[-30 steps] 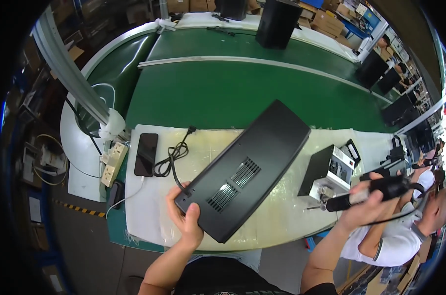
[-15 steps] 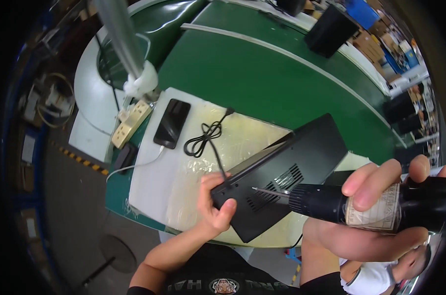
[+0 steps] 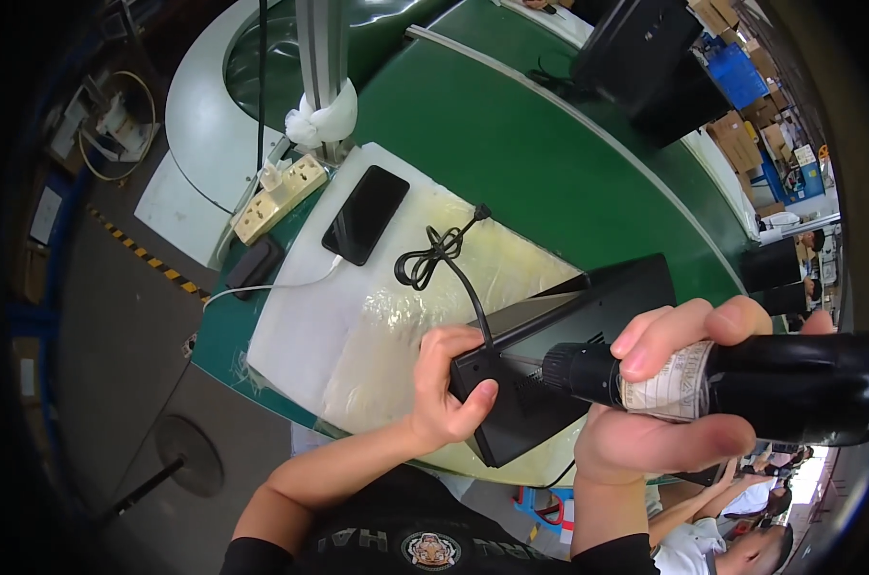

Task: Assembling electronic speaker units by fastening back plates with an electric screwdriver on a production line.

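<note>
My left hand (image 3: 446,391) grips the near-left end of a black vented housing (image 3: 636,292), fingers behind and thumb on the front. The housing is tilted up over the worktop. From its left end, by my fingers, a black power cord (image 3: 439,257) runs up to a tied loop and a plug. My right hand (image 3: 650,446) is wrapped round a black electric screwdriver (image 3: 789,383) with a pale label. Its thin bit points left at the housing's corner, close to the cord. Whether the bit touches a screw there, I cannot tell.
A plastic-covered pad (image 3: 305,331) lies under the work, with a black phone (image 3: 365,216) on a white cable. Left of it are a power strip (image 3: 281,198) and a metal post (image 3: 321,57). Beyond runs a green conveyor belt (image 3: 511,153) carrying black boxes (image 3: 640,57). Another person (image 3: 741,551) sits at lower right.
The screwdriver has come left and its bit has moved from over the vents to the housing's corner by the cord. The whole view has shifted. My left hand keeps its grip.
</note>
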Demonstrator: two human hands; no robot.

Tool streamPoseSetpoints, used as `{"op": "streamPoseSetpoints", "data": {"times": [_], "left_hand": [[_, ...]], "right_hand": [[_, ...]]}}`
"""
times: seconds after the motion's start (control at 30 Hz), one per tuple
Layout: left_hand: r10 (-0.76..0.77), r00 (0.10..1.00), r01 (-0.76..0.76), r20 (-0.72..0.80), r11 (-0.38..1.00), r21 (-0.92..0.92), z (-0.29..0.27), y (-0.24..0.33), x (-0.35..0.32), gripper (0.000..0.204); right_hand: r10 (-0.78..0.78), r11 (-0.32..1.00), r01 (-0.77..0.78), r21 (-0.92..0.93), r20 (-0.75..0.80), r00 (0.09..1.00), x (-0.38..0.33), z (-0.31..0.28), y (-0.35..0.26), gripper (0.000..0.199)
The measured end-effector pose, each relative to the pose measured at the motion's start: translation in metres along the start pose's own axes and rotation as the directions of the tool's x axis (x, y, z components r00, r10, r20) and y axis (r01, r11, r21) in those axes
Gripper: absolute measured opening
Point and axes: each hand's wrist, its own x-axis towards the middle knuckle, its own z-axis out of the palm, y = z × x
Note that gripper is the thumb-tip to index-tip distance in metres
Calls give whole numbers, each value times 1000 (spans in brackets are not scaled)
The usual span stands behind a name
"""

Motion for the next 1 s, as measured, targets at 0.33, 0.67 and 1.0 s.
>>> {"op": "streamPoseSetpoints", "data": {"times": [0.33, 0.67, 1.0], "left_hand": [[-29, 1000, 29, 8, 1000, 10, -1, 5, 1, 41], [-112, 991, 115, 69, 993, -38, -3, 7, -4, 42], [-143, 986, 141, 87, 990, 24, -7, 1, -4, 49]], "right_hand": [[23, 997, -17, -76, 74, 997, -1, -3, 3, 86], [-92, 996, 91, -7, -96, 991, 6, -22, -2, 73], [-363, 781, -38, -623, -503, 785, -66, -253, 29, 53]]}}
